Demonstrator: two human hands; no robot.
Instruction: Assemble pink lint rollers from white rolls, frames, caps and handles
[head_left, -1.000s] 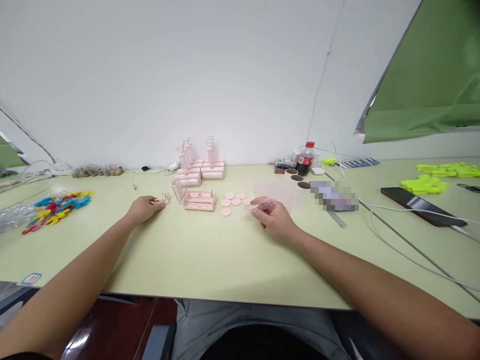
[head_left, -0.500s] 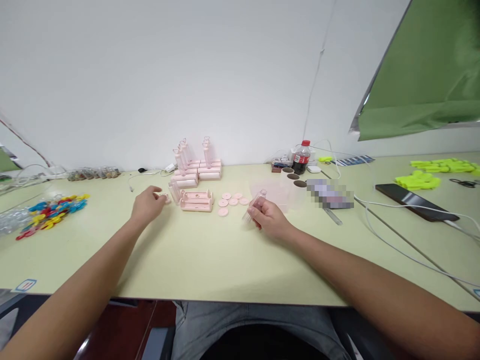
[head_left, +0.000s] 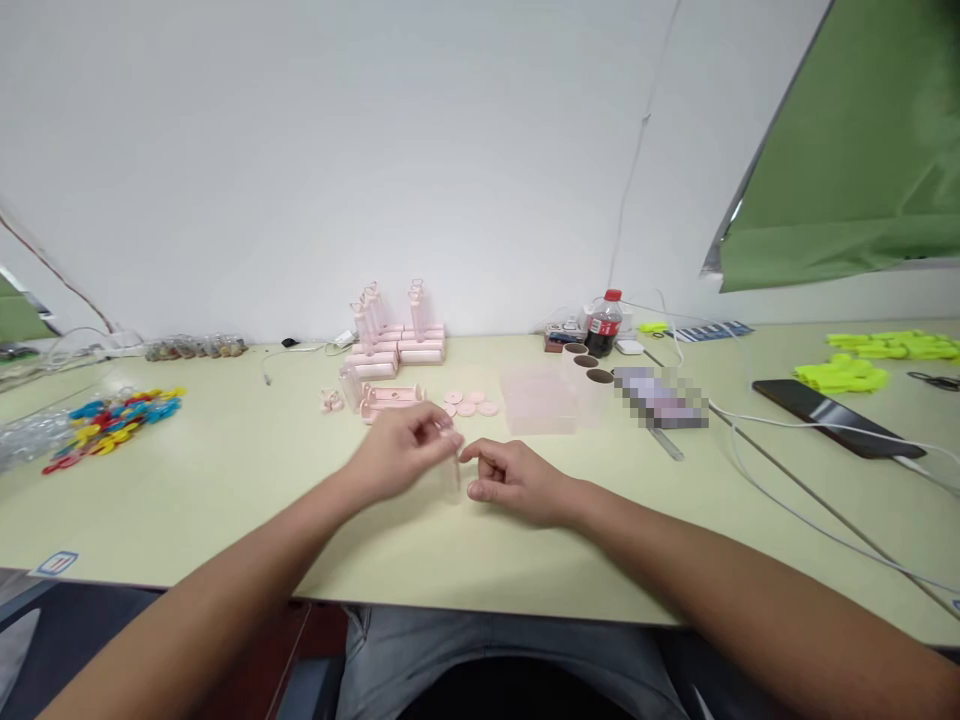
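Observation:
My two hands meet over the middle of the pale green table [head_left: 225,500]. A clear plastic tube [head_left: 450,472] stands upright between them. My left hand [head_left: 401,452] pinches its top with thumb and fingers. My right hand [head_left: 514,482] is curled beside the tube, with its fingertips at the tube's side. Just beyond lie pink holder blocks [head_left: 391,398], several pink round discs [head_left: 469,405] and small pink caps [head_left: 331,401].
A stack of pink holders with upright tubes [head_left: 394,335] stands at the back. A clear box [head_left: 538,402], cardboard rolls [head_left: 592,372] and a cola bottle [head_left: 604,323] are to the right. Coloured clips [head_left: 112,420] lie left. A phone [head_left: 832,415] and cables [head_left: 810,500] lie right.
My left hand left the pink caps and came right to the tube. My right hand brought the tube nearer to me and stood it upright between both hands.

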